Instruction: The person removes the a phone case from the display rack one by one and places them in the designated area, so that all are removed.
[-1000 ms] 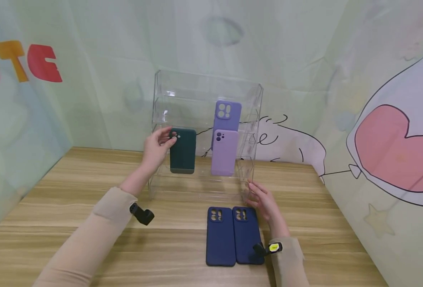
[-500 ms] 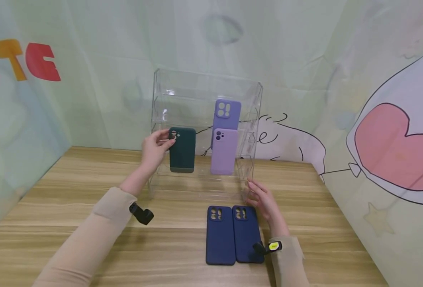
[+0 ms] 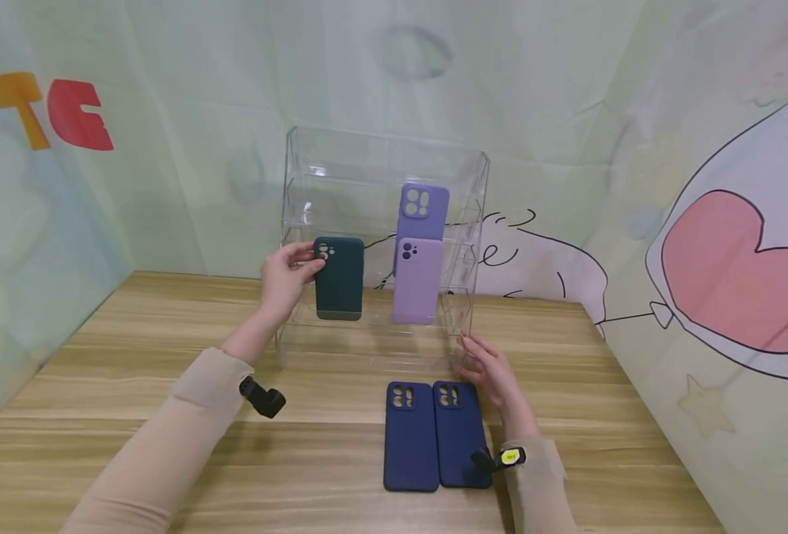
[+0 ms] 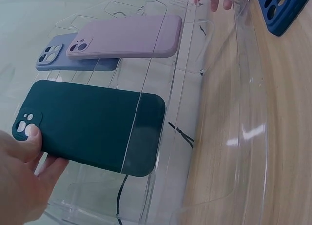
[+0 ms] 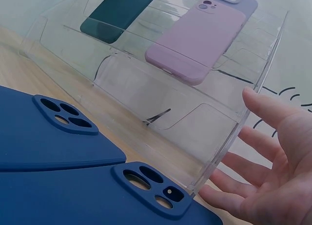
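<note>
In the head view my left hand (image 3: 283, 278) pinches the upper left corner of a dark green phone case (image 3: 339, 282), beside its camera cutouts. The case stands in a tier of the clear acrylic display rack (image 3: 383, 156), its lower end behind the tier's front lip. In the left wrist view the thumb (image 4: 31, 139) lies on the case's face, other fingertips at its edge. My right hand (image 3: 494, 374), fingers fairly straight, touches the rack's right side edge; the right wrist view shows its thumb (image 5: 263, 105) on that edge. A lilac phone case (image 3: 418, 282) stands to the right.
Behind the lilac case, a tier higher, stands a purple-blue phone case (image 3: 427, 204). Two navy phone cases (image 3: 410, 452) lie side by side on the wooden table (image 3: 320, 475), before the rack. A printed curtain (image 3: 200, 148) hangs close behind the rack.
My left hand has shifted slightly left, its thumb sliding off the green case's camera area toward the edge. The case stays almost where it was. The right hand keeps its place at the rack.
</note>
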The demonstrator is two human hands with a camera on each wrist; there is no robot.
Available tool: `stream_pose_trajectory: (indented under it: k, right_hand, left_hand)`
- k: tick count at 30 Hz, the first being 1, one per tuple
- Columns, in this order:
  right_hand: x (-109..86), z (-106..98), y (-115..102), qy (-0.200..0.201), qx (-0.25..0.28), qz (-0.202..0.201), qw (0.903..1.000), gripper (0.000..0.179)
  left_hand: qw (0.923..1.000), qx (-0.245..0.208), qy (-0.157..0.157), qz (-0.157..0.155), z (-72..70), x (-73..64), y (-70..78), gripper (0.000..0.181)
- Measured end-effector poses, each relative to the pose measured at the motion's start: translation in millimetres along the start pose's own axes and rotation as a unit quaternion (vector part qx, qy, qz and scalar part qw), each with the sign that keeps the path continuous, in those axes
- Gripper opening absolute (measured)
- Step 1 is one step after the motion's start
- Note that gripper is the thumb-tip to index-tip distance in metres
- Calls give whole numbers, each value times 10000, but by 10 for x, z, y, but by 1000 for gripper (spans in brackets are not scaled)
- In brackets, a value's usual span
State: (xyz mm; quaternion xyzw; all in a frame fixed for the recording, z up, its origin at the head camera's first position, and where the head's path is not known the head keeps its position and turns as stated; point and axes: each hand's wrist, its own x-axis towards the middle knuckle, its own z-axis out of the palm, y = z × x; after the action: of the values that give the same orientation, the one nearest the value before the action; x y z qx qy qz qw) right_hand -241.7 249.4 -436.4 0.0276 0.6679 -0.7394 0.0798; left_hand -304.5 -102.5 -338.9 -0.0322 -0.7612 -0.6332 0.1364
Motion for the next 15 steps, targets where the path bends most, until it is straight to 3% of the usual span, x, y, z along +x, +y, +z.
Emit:
stream_pose_trajectory:
  k: [9, 15]
  right_hand:
    - [4, 8, 3, -15, 4, -43, 10000, 52]
    - [-4, 7, 5, -46, -38, -58, 10000, 52]
  left_hand:
    - [9995, -156, 275, 53, -27, -19, 34, 39]
    - [9979, -373, 498, 157, -44, -76, 134, 37]
